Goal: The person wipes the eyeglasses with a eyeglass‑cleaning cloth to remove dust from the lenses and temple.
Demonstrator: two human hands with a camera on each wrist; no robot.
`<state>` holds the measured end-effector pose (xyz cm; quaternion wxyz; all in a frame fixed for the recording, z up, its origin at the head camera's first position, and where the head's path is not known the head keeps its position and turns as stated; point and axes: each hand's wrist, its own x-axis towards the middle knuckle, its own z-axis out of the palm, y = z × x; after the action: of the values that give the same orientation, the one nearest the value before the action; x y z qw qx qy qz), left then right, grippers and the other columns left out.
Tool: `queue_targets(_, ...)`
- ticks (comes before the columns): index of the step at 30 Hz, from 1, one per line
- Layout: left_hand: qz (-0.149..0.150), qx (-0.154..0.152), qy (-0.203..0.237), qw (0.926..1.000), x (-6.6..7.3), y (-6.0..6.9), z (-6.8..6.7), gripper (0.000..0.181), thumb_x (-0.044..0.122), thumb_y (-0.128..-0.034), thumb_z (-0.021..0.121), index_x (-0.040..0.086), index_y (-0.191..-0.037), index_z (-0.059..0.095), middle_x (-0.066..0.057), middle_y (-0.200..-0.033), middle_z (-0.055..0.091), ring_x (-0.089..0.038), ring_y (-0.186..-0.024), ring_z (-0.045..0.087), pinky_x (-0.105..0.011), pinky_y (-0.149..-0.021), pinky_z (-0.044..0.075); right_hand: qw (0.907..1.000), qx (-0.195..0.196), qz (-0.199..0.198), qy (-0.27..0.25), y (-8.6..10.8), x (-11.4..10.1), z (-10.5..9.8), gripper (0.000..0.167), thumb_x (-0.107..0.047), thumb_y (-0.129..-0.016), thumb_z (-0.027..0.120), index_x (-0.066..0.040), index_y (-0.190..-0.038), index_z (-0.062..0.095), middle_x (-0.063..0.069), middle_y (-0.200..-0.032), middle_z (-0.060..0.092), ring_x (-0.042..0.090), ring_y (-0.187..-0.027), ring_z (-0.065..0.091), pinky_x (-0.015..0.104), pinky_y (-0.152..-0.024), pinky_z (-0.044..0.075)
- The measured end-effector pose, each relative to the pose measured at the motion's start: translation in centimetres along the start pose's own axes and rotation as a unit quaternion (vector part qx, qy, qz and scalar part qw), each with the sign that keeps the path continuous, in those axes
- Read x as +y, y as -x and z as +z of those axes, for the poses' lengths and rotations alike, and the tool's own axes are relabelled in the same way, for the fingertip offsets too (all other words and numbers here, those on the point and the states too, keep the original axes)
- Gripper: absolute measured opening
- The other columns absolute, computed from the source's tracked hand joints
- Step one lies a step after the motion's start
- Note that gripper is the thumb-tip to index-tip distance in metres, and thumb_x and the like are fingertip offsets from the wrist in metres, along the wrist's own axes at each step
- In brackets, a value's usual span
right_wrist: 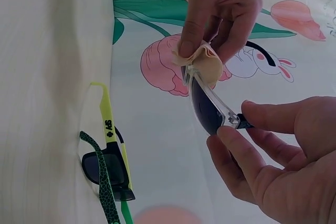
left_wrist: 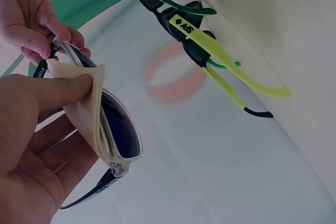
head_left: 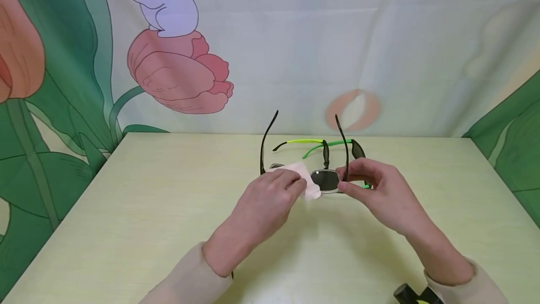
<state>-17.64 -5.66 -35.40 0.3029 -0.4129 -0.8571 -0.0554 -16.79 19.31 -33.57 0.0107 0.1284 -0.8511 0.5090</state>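
A pair of clear-framed sunglasses (head_left: 326, 180) with dark lenses and black temples is held up between both hands. My right hand (head_left: 386, 196) pinches the frame at its hinge corner, as the right wrist view shows up close. In my left hand (head_left: 266, 203) a thin pale cloth (left_wrist: 86, 103) is folded over the other lens, with the thumb on one face and fingers behind. The cloth hides most of that lens. Beyond the held pair, two more sunglasses stand on the table: one with yellow temples (left_wrist: 220, 59), one with green patterned temples (right_wrist: 106, 192).
The pale table (head_left: 126, 219) ends at a hanging cloth backdrop (head_left: 287, 50) printed with flowers and a rabbit. At the lower right edge, near the right sleeve, a black object (head_left: 407, 293) with some yellow shows in part.
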Motion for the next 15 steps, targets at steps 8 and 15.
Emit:
queue_targets(8, -0.018, -0.030, -0.038, 0.9987, -0.09, 0.06, -0.42, 0.015, -0.008, -0.0838, 0.075, 0.003, -0.095, 0.073, -0.008, -0.097, 0.071, -0.024, -0.093, 0.069, -0.030, -0.079, 0.059, 0.9999, 0.009, -0.004, 0.006, -0.07, 0.04, 0.11, 0.015, -0.014, -0.093, 0.078, -0.010, -0.107, 0.074, -0.001, -0.110, 0.074, 0.017, -0.099, 0.072, 0.027, -0.085, 0.056)
queue_targets(15, -0.024, -0.103, -0.105, 0.9889, 0.39, -0.02, -0.73, 0.019, -0.004, -0.0816, 0.079, 0.002, -0.099, 0.074, -0.007, -0.095, 0.069, -0.022, -0.092, 0.068, -0.027, -0.080, 0.058, 0.9996, 0.009, -0.016, 0.023, 0.04, -0.26, 0.23, 0.015, -0.014, -0.095, 0.076, -0.012, -0.109, 0.073, -0.001, -0.105, 0.073, 0.017, -0.095, 0.071, 0.030, -0.084, 0.055)
